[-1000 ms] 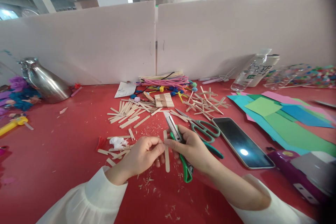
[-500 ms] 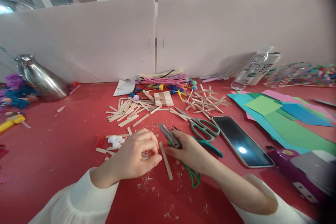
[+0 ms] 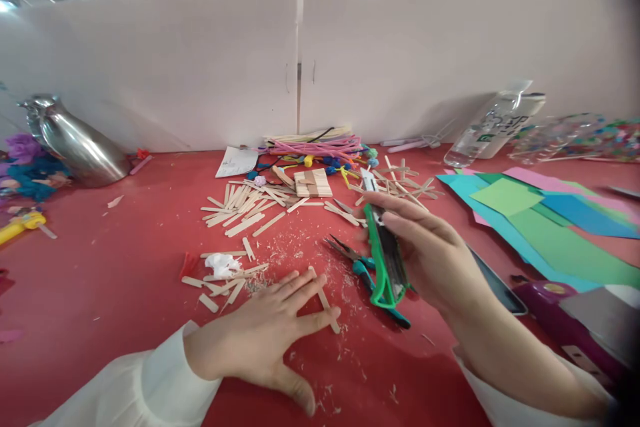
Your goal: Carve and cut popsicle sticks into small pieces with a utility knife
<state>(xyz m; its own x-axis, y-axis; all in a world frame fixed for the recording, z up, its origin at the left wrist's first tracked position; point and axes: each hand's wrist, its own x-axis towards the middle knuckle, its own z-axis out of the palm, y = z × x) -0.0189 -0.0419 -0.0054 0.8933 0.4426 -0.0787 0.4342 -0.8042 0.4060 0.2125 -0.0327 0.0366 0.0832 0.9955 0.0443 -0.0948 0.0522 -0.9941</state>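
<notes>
My left hand (image 3: 273,333) lies spread over the red table, its fingertips on or beside a single wooden craft stick (image 3: 325,303). Raised above the table, my right hand (image 3: 430,250) grips a green utility knife (image 3: 384,253) with its blade end pointing up and away. Below the knife lie needle-nose pliers (image 3: 363,265) with teal handles, partly hidden by it. Wood shavings (image 3: 287,243) are scattered round the left hand. Just beyond it are cut stick pieces (image 3: 209,303) and a crumpled white tissue (image 3: 223,266).
Loose craft sticks (image 3: 240,208), a stacked stick panel (image 3: 313,183) and pink pipe cleaners (image 3: 313,145) lie toward the back. A phone (image 3: 493,280), coloured paper (image 3: 545,240) and a purple device (image 3: 555,313) sit right. A metal jug (image 3: 83,147) leans left; white boards (image 3: 150,80) stand behind.
My right hand has lifted the knife up and to the right, over the scissors. My left hand has opened from a curl and spread over the stick, which has shifted slightly right.
</notes>
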